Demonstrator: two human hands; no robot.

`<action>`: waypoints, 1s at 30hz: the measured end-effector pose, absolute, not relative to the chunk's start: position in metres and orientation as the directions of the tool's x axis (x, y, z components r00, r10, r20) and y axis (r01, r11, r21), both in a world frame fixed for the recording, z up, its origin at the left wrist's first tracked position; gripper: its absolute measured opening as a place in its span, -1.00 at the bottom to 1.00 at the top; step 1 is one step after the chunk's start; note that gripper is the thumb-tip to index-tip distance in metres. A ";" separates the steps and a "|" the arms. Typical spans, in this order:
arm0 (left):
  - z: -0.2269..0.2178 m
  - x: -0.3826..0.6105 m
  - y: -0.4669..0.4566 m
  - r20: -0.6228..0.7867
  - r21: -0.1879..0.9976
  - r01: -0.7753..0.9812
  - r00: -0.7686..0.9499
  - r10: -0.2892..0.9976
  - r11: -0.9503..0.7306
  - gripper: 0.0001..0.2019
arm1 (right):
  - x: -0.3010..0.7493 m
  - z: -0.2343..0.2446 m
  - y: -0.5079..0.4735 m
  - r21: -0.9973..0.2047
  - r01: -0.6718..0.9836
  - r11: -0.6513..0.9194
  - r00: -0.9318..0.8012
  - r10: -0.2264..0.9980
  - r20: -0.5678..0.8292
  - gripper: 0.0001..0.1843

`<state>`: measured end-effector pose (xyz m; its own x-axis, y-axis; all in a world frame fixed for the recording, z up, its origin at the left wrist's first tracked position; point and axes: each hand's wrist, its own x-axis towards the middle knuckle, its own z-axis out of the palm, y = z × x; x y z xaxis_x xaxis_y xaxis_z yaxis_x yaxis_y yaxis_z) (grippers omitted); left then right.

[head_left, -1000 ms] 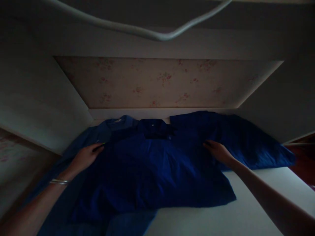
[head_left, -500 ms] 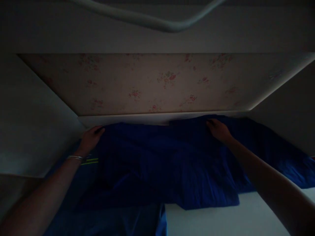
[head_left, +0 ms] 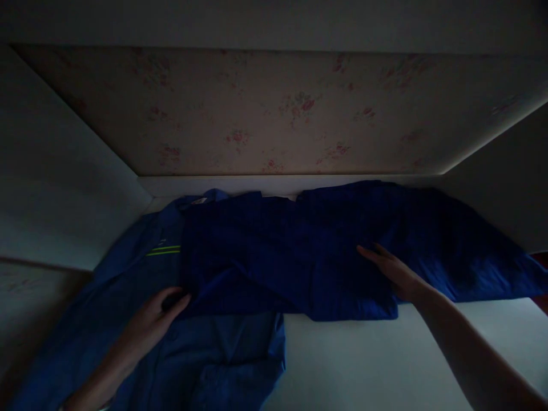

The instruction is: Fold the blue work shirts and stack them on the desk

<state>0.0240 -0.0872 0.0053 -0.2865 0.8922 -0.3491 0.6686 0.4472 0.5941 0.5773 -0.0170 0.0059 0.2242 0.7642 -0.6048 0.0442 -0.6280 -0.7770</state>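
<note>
A dark blue garment lies spread across a blue work jacket that has two yellow-green stripes on its chest. At the garment's lower left corner, my left hand pinches the fabric edge between thumb and curled fingers. My right hand rests on the right part of the dark cloth, fingers stretched out and apart. More dark blue fabric reaches out to the right; in this dim light I cannot tell whether it is the same piece.
The clothes lie on a white surface. Behind it rises a pale panel with a floral pattern, bordered by a white ledge. Plain side walls close in on the left and right. Something red shows at the right edge.
My left hand has come down from the garment's upper left corner to its lower left corner. My right hand has left the upper edge and spread on the cloth. The jacket's collar now shows.
</note>
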 end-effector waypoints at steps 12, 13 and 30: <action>0.026 0.005 -0.132 -0.613 0.663 0.223 -0.387 0.689 0.715 -0.32 | 0.613 0.009 -0.054 -0.693 -0.002 -0.721 0.274 0.666 -0.694 -0.41; 0.026 0.007 -0.130 -0.619 0.645 0.245 -0.387 0.683 0.723 -0.34 | 0.617 0.007 -0.052 -0.684 0.021 -0.729 0.250 0.666 -0.702 -0.37; 0.056 0.090 -0.020 -0.561 0.726 0.251 -0.323 0.762 0.640 -0.46 | 0.576 0.007 0.029 -0.845 0.466 -0.263 0.338 0.935 -0.104 -0.60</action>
